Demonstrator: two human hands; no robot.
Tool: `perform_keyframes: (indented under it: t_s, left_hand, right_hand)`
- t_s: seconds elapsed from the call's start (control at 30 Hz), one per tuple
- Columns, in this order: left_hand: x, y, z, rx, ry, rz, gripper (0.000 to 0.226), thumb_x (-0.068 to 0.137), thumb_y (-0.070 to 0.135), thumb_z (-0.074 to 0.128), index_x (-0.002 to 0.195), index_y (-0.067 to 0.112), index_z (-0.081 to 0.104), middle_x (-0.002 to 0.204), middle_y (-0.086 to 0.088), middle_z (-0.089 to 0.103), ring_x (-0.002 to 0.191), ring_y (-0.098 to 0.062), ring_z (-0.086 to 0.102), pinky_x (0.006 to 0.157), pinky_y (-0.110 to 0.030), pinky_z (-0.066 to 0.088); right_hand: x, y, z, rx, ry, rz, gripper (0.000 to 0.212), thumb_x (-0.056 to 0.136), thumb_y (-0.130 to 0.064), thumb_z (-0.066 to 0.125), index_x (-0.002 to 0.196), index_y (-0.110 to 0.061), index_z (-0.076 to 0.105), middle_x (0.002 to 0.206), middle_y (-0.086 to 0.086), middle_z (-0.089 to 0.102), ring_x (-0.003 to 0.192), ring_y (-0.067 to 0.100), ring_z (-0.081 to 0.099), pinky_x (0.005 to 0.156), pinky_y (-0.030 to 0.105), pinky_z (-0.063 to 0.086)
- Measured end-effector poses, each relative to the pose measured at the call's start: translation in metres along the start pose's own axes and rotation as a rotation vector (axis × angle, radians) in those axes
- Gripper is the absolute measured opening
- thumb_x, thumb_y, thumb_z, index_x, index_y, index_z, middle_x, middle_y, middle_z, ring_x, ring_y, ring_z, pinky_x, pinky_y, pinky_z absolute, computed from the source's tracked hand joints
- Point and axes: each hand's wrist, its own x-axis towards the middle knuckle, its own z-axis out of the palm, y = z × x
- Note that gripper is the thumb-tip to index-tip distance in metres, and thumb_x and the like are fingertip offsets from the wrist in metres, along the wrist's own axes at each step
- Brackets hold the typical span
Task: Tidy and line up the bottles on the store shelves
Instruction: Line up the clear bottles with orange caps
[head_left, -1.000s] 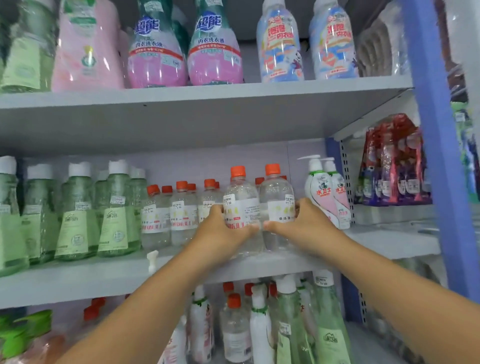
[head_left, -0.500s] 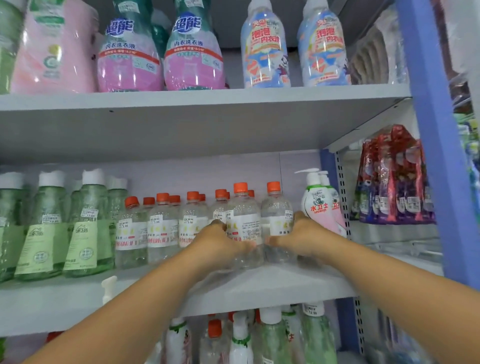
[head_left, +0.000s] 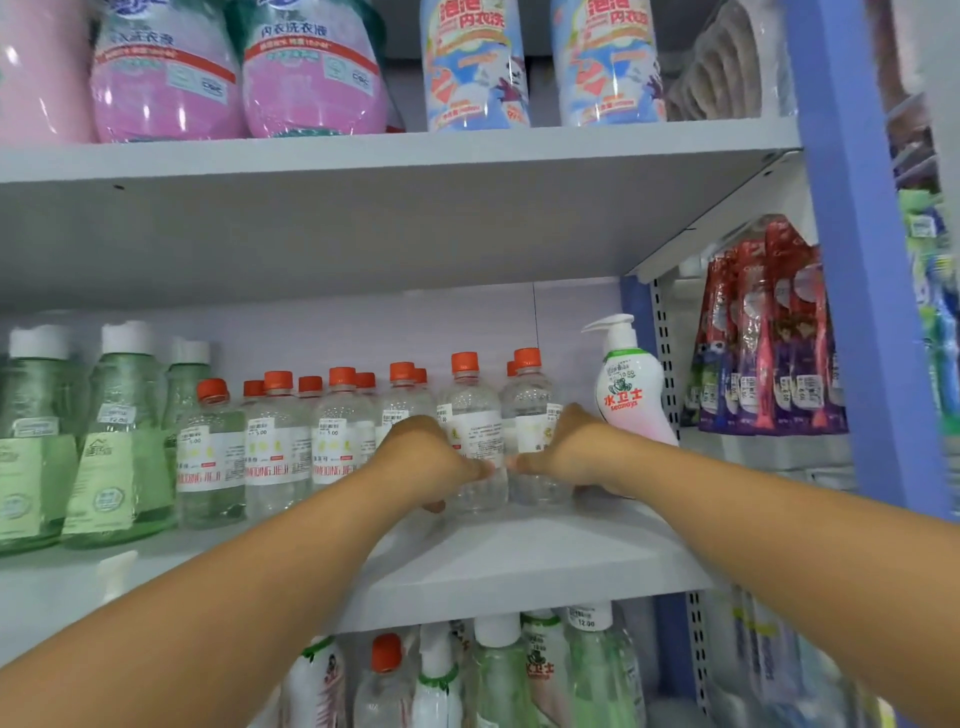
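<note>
Head view shows two clear orange-capped bottles (head_left: 475, 431) standing on the middle shelf (head_left: 519, 561), left hand (head_left: 431, 460) and right hand (head_left: 571, 452) cupping them, fingertips hidden behind, bottles now farther back than before, beside a pump bottle (head_left: 626, 384).

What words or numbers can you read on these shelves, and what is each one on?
"水卫士" and "10.00": white pump bottle.
"内衣洗衣液": pink laundry pouch.
"内衣洗": blue bottle.
"5.00": price sticker on an orange-capped clear bottle.
"12.00": sticker on a lower-shelf bottle.
Green bottles and hanging packets: too blurred.
</note>
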Motion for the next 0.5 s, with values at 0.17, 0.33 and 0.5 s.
perform_keyframes:
  t_s: [0.17, 0.33, 0.5]
  left_hand:
    - [0.01, 0.012, 0.001, 0.129, -0.004, -0.047, 0.049, 0.083, 0.053, 0.077, 0.078, 0.012, 0.05, 0.064, -0.002, 0.065, 0.052, -0.014, 0.069, 0.049, -0.025, 0.04]
    - [0.024, 0.011, 0.006, 0.122, 0.001, -0.049, 0.052, 0.08, 0.054, 0.08, 0.086, 0.008, 0.056, 0.07, -0.003, 0.071, 0.062, -0.02, 0.076, 0.06, -0.026, 0.048]
    - [0.036, 0.005, 0.027, 0.203, 0.093, -0.071, 0.059, 0.079, 0.065, 0.074, 0.075, 0.01, 0.053, 0.052, -0.003, 0.064, 0.052, -0.016, 0.063, 0.053, -0.028, 0.039]
  right_hand:
    - [-0.011, -0.005, -0.002, 0.009, 0.03, 0.053, 0.069, 0.073, -0.051, 0.085, 0.123, -0.015, 0.054, 0.107, -0.001, 0.064, 0.09, 0.019, 0.062, 0.075, 0.027, 0.05]
    - [-0.003, 0.008, 0.002, 0.119, 0.003, 0.056, 0.059, 0.069, -0.039, 0.082, 0.12, -0.02, 0.06, 0.104, -0.001, 0.07, 0.092, 0.018, 0.067, 0.083, 0.032, 0.057]
    - [0.001, 0.015, 0.007, 0.084, 0.038, 0.089, 0.064, 0.079, -0.037, 0.082, 0.128, -0.015, 0.047, 0.117, 0.002, 0.064, 0.104, 0.022, 0.063, 0.086, 0.033, 0.053]
